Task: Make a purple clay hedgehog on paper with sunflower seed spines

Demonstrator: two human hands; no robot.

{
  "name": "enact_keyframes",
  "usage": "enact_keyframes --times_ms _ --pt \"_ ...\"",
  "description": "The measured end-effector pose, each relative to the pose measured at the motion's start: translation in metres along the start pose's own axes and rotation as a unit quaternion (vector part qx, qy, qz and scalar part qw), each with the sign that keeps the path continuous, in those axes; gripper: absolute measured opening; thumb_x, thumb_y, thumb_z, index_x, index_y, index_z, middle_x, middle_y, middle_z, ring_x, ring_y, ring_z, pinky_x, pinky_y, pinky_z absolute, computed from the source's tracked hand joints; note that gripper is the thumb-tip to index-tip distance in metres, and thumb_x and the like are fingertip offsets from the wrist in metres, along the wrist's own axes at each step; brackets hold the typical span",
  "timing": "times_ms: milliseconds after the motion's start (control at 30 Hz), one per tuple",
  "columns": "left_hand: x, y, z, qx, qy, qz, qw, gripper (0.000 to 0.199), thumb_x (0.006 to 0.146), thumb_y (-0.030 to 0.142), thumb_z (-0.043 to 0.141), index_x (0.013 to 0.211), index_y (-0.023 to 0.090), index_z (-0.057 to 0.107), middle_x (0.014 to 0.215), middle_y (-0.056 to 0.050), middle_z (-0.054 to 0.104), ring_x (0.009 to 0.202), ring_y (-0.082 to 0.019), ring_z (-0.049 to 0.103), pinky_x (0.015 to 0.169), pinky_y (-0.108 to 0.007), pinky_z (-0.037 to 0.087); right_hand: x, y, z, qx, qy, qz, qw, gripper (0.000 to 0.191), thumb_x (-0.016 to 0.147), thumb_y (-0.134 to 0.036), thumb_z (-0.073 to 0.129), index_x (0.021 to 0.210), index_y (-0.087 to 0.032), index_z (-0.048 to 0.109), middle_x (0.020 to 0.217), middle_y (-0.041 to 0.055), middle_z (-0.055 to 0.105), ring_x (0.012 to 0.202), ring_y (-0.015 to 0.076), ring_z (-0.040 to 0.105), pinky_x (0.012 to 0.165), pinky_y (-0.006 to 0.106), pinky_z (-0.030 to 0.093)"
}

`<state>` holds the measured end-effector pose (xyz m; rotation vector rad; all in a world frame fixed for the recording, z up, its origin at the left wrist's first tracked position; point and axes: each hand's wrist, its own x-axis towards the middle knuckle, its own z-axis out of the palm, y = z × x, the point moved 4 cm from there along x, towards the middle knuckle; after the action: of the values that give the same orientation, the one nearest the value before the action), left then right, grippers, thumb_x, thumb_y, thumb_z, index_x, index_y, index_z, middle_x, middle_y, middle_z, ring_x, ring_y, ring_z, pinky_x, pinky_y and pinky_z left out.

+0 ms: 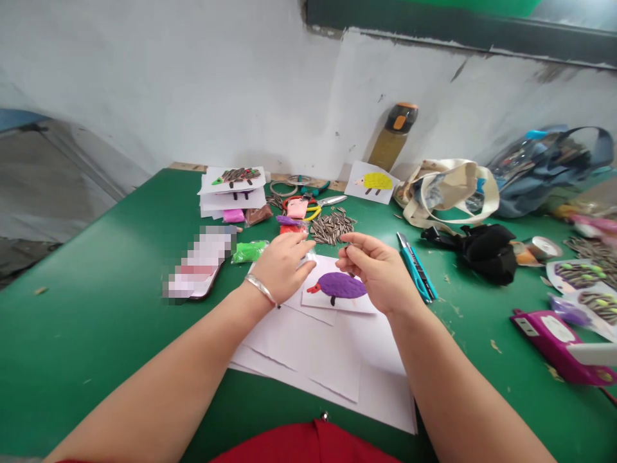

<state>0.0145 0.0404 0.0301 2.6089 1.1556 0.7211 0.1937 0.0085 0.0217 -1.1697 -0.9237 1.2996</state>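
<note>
A white card with a purple clay animal [342, 285] lies on sheets of white paper [308, 347]; the animal has a red head and a black leg. My left hand [284, 263] hovers at the card's upper left, fingers spread, close to a clear wrapper and a red clay packet [293, 229]. Above the card's right side, my right hand [373, 263] is closed in a pinch. A tiny dark bit shows at its fingertips, too small to name. Just beyond is a pile of striped sunflower seeds [332, 226].
Left of the papers are a phone [205, 263] and a green clay packet [248, 252]. Scissors [332, 200] and stacked cards [231, 183] lie farther back. On the right are a teal utility knife [417, 267], a cream bag [448, 190] and a magenta case [554, 344]. A bottle [393, 138] leans against the wall.
</note>
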Motion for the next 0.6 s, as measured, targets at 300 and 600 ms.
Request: enact_keyframes --times_ms 300,600 --pt "-0.0012 0.0069 -0.004 -0.063 0.048 -0.036 0.996 0.024 0.093 0.029 0.049 0.096 0.019 0.07 0.096 -0.007 0.073 0.093 -0.022 0.065 0.089 -0.035 0.048 -0.0036 -0.002 0.0026 -0.067 -0.031 -0.045 0.996 0.017 0.078 -0.035 0.074 0.08 -0.019 0.071 0.066 0.0 0.068 0.059 0.0114 0.062 0.061 0.027 0.051" --pt "-0.0004 0.012 -0.0047 -0.075 0.046 -0.032 0.996 0.027 0.094 0.03 0.046 0.086 0.02 0.071 0.087 -0.005 0.073 0.083 -0.021 0.064 0.08 -0.032 0.046 -0.0032 -0.0026 0.002 -0.085 -0.018 -0.033 0.996 0.016 0.079 -0.034 0.071 0.08 -0.019 0.068 0.068 0.0001 0.069 0.055 0.011 0.063 0.057 0.026 0.052"
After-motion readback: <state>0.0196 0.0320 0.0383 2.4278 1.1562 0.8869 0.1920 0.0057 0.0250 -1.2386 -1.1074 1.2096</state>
